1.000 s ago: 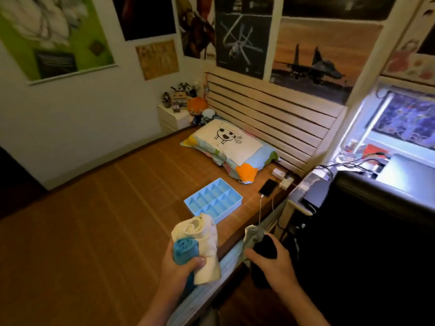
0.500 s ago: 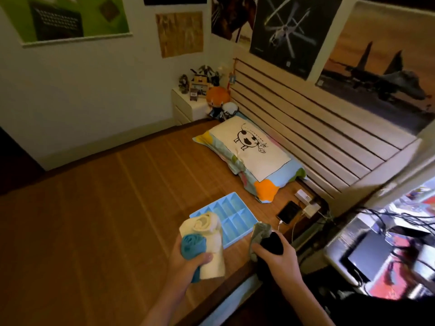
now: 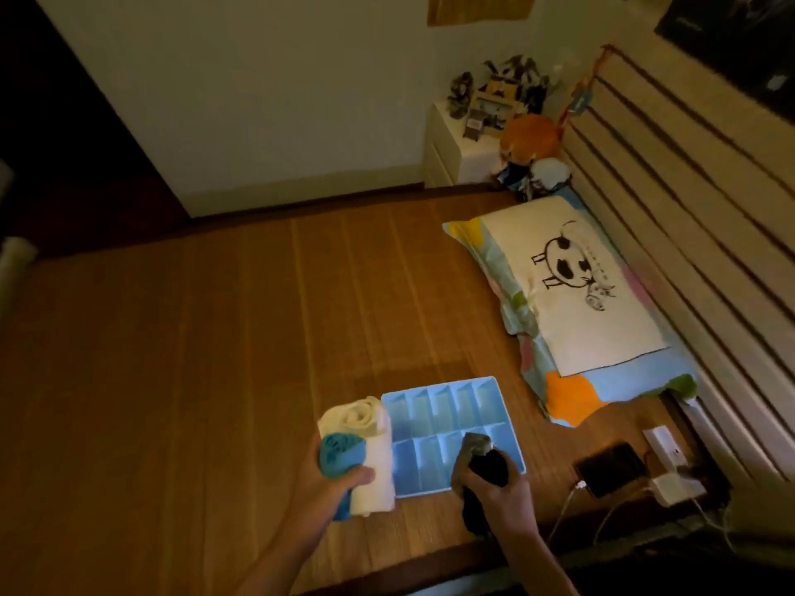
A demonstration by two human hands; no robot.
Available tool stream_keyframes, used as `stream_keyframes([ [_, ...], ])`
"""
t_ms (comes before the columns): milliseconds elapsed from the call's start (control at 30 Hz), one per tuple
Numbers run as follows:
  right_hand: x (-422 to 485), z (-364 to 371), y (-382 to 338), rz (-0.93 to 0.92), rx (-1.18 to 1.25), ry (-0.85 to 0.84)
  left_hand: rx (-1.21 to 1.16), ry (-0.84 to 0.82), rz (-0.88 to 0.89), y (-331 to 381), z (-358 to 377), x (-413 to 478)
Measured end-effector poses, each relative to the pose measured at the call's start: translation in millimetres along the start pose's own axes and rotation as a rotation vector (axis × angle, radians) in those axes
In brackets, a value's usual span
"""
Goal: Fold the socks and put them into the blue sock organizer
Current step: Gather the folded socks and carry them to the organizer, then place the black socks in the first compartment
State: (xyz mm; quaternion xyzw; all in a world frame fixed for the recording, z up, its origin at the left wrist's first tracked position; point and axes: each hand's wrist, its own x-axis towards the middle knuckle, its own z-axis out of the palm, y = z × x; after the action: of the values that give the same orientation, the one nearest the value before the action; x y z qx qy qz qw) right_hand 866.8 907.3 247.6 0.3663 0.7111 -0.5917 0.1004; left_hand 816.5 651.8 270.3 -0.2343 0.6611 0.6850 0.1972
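The blue sock organizer (image 3: 447, 406), a flat tray of several open compartments, lies on the bamboo bed mat near the bed's front edge. My left hand (image 3: 327, 488) grips two rolled socks, a cream roll (image 3: 365, 423) and a teal roll (image 3: 340, 455), just left of the organizer. My right hand (image 3: 503, 494) grips a grey sock (image 3: 473, 445) and a black sock (image 3: 488, 466) over the organizer's near right corner. The compartments that show hold nothing.
A pillow (image 3: 593, 303) with a cow drawing lies at the right by the slatted headboard (image 3: 688, 200). A phone (image 3: 611, 468) on a charging cable and a white plug (image 3: 664, 445) sit right of the organizer. A white nightstand (image 3: 456, 152) with toys stands in the corner.
My view has swung left and down onto the bed. Both hands, still holding the socks, have come closer to the organizer, the right one now over its near right corner.
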Motion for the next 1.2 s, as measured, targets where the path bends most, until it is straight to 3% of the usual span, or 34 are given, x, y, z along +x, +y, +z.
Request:
stream_keyframes([
  [267,59,44,40,0.123,-0.126,-0.190,0.012,0.098,-0.134,-58,-6,47],
  [600,93,164,144,0.165,-0.179,-0.423,0.206,0.134,-0.186,-212,-59,165],
  [733,95,214,179,0.135,-0.156,-0.357,0.261,0.150,-0.146,-259,-82,189],
  [933,111,253,199,0.014,-0.218,-0.091,0.130,0.105,-0.084,-269,-89,192],
  [1033,123,257,201,-0.006,-0.214,-0.098,0.045,0.154,-0.137,-267,-94,198],
  [1200,119,254,194,-0.053,-0.163,-0.100,0.144,0.238,-0.079,-262,-108,202],
])
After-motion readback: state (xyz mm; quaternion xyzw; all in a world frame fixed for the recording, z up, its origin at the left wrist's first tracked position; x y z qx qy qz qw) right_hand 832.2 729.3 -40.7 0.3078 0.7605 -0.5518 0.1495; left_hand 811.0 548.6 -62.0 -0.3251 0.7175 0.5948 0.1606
